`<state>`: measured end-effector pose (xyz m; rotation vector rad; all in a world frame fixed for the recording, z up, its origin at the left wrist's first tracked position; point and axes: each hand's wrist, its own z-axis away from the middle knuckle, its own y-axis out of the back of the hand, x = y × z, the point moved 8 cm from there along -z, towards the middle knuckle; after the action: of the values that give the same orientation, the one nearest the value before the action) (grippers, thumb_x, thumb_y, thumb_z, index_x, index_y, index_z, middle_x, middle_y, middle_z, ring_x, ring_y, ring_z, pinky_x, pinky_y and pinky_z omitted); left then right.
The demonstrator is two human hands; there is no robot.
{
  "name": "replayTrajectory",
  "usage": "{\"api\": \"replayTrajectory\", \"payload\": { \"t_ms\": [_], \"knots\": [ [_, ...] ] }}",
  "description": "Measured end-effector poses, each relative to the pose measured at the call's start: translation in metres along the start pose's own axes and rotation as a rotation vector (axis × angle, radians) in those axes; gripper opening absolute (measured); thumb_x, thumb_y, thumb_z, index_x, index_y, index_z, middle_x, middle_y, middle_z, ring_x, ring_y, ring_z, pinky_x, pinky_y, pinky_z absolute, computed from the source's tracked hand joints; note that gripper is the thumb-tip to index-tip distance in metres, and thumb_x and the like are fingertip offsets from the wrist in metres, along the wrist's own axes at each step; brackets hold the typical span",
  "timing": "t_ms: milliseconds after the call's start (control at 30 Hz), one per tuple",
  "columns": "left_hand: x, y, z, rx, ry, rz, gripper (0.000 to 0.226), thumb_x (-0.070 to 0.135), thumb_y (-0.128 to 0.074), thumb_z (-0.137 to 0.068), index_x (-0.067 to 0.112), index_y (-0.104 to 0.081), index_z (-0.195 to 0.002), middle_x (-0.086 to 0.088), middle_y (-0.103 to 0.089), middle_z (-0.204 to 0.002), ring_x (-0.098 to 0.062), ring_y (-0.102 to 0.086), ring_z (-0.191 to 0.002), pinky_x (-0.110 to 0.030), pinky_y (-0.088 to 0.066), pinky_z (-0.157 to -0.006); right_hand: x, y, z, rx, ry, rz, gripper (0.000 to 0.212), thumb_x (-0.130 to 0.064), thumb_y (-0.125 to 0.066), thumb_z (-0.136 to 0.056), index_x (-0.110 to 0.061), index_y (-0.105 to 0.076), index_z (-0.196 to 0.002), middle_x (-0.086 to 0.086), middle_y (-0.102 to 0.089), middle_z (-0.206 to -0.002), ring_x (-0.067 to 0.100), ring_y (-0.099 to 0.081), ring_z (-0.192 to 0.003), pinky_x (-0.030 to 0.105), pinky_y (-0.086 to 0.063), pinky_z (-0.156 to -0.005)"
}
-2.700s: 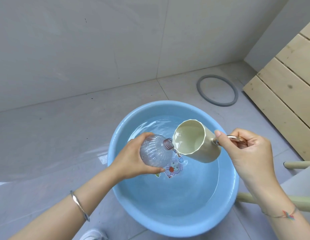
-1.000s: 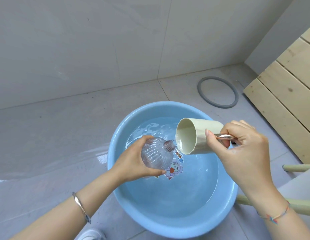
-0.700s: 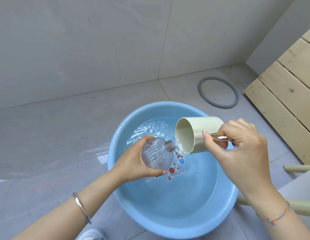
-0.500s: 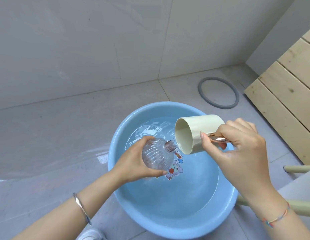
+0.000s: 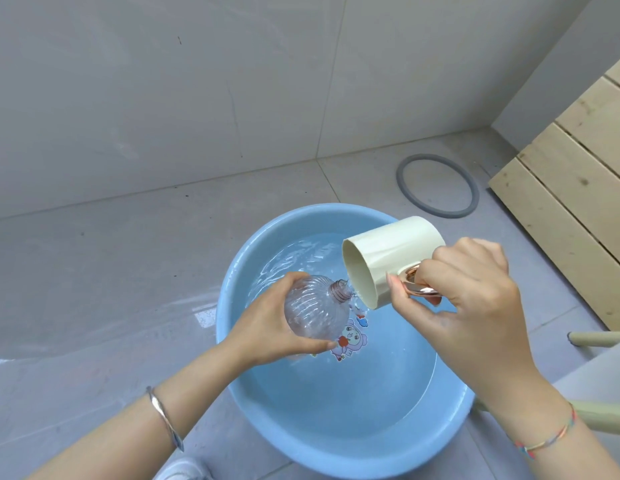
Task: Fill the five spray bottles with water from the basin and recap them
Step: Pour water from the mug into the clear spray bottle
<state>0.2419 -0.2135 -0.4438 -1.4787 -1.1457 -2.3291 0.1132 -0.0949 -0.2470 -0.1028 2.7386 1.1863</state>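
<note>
A round blue basin (image 5: 232, 375) of water sits on the floor below me. My left hand (image 5: 263, 327) grips a clear ribbed bottle (image 5: 315, 308) over the water, uncapped, its threaded neck tilted up to the right. My right hand (image 5: 464, 306) holds a cream cup (image 5: 388, 254) by its shiny metal handle. The cup lies tipped well over on its side, its lower lip just right of the bottle's neck, and a thin trickle runs off that lip. No spray caps or other bottles are in view.
A grey rubber ring (image 5: 437, 188) lies on the floor tiles beyond the basin. Pale wooden planks (image 5: 571, 209) lean at the right. Cream furniture legs (image 5: 599, 339) stick in at the lower right. A tiled wall stands behind, and a white shoe (image 5: 183, 472) shows at the bottom edge.
My right hand has tipped the cup further, from slanted to nearly on its side, and raised it slightly. The bottle and my left hand have stayed almost still over the basin.
</note>
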Motion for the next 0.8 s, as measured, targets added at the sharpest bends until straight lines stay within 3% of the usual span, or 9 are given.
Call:
{"api": "replayTrajectory", "payload": {
  "t_ms": [100, 267, 400, 500, 600, 700, 800],
  "knots": [
    [-0.001, -0.001, 0.0, 0.002, 0.001, 0.017, 0.092, 0.069, -0.083, -0.043, 0.052, -0.039, -0.123, 0.031, -0.053, -0.125, 0.012, -0.049, -0.119, -0.026, -0.043, -0.104, -0.002, -0.003, 0.002, -0.011, 0.034, 0.023, 0.034, -0.017, -0.065, -0.084, -0.009, -0.05, -0.054, -0.003, -0.038, -0.055, 0.011, -0.022, -0.068, 0.019, -0.026, -0.079],
    [-0.002, -0.001, 0.0, -0.001, 0.0, 0.02, 0.095, 0.069, -0.083, -0.044, 0.051, -0.039, -0.126, 0.03, -0.052, -0.128, 0.01, -0.048, -0.122, -0.026, -0.041, -0.106, 0.001, -0.005, 0.004, -0.015, -0.007, -0.024, 0.037, -0.018, -0.065, -0.083, -0.012, -0.044, -0.053, -0.003, -0.036, -0.054, 0.013, -0.023, -0.064, 0.023, -0.026, -0.074],
    [-0.004, -0.001, 0.0, -0.001, 0.014, 0.056, 0.098, 0.068, -0.085, -0.045, 0.046, -0.042, -0.13, 0.03, -0.052, -0.129, 0.012, -0.047, -0.122, -0.018, -0.038, -0.104, 0.03, -0.007, 0.01, -0.027, -0.314, -0.119, 0.04, -0.027, -0.062, -0.079, -0.015, -0.035, -0.053, -0.005, -0.031, -0.052, 0.013, -0.03, -0.06, 0.022, -0.027, -0.064],
    [-0.005, 0.003, 0.0, 0.014, 0.035, 0.084, 0.092, 0.058, -0.091, -0.049, 0.047, -0.042, -0.127, 0.032, -0.053, -0.125, 0.014, -0.048, -0.118, -0.009, -0.036, -0.096, 0.06, -0.01, 0.023, -0.03, -0.565, -0.249, 0.041, -0.022, -0.069, -0.081, -0.009, -0.043, -0.052, 0.002, -0.045, -0.059, 0.007, -0.041, -0.057, 0.011, -0.029, -0.056],
    [-0.007, 0.007, -0.001, 0.042, 0.053, 0.122, 0.089, 0.055, -0.092, -0.05, 0.046, -0.044, -0.124, 0.031, -0.056, -0.121, 0.014, -0.05, -0.114, -0.01, -0.037, -0.093, 0.084, -0.027, 0.041, -0.123, -0.725, -0.29, 0.038, -0.024, -0.07, -0.084, -0.002, -0.052, -0.058, 0.006, -0.049, -0.054, 0.015, -0.041, -0.055, 0.016, -0.03, -0.05],
    [-0.008, 0.01, -0.001, 0.052, 0.072, 0.131, 0.091, 0.054, -0.093, -0.05, 0.046, -0.04, -0.124, 0.034, -0.052, -0.122, 0.011, -0.049, -0.117, -0.013, -0.035, -0.096, 0.091, -0.045, 0.055, -0.226, -0.69, -0.142, 0.041, -0.024, -0.069, -0.084, -0.003, -0.047, -0.057, 0.009, -0.049, -0.054, 0.027, -0.045, -0.06, 0.037, -0.034, -0.059],
    [-0.009, 0.01, -0.002, 0.072, 0.084, 0.144, 0.097, 0.068, -0.084, -0.04, 0.048, -0.039, -0.123, 0.033, -0.053, -0.122, 0.008, -0.051, -0.118, -0.017, -0.038, -0.099, 0.09, -0.061, 0.067, -0.319, -0.573, 0.008, 0.046, -0.016, -0.072, -0.08, -0.014, -0.035, -0.053, -0.003, -0.037, -0.049, 0.029, -0.039, -0.056, 0.035, -0.021, -0.061]
  ]
}}
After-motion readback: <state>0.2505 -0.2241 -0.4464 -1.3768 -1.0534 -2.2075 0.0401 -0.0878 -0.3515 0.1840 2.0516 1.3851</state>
